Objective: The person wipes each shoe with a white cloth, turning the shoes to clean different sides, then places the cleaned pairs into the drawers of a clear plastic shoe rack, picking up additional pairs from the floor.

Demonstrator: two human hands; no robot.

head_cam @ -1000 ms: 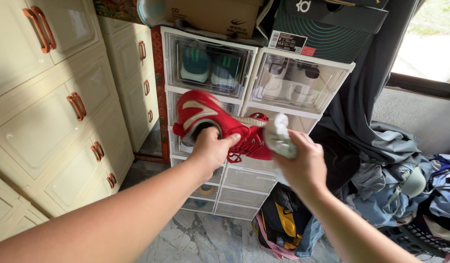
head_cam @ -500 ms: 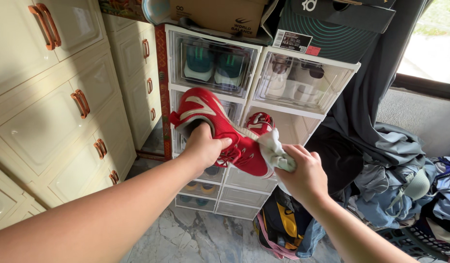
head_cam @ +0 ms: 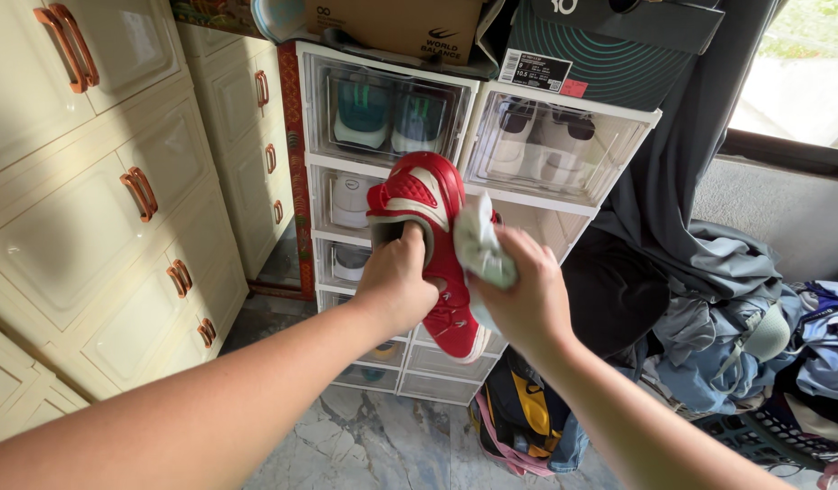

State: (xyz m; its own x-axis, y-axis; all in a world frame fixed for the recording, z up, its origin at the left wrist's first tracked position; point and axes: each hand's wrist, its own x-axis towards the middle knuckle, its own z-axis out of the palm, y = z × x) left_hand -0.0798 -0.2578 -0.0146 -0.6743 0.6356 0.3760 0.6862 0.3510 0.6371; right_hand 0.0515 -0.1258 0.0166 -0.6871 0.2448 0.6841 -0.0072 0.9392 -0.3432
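Probably a home storage corner, stacked clear shoe boxes (head_cam: 564,145) holding sneakers, cream drawers (head_cam: 102,227) with orange handles, heaped clothes (head_cam: 745,336), marble floor (head_cam: 374,445), window (head_cam: 800,73)

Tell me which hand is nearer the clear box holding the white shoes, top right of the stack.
Right. The right hand, pressing a pale cloth to the red shoe, sits just below that clear box; the left hand grips the shoe farther left.

**Red shoe, pale cloth**

Red with white trim on the shoe (head_cam: 433,245); pale mint-white for the cloth (head_cam: 481,247). Cream drawers (head_cam: 92,227) with orange-brown handles. Clear boxes (head_cam: 555,145) framed in white. Grey-veined marble floor (head_cam: 374,436). Yellow, black and pink bag (head_cam: 519,417).
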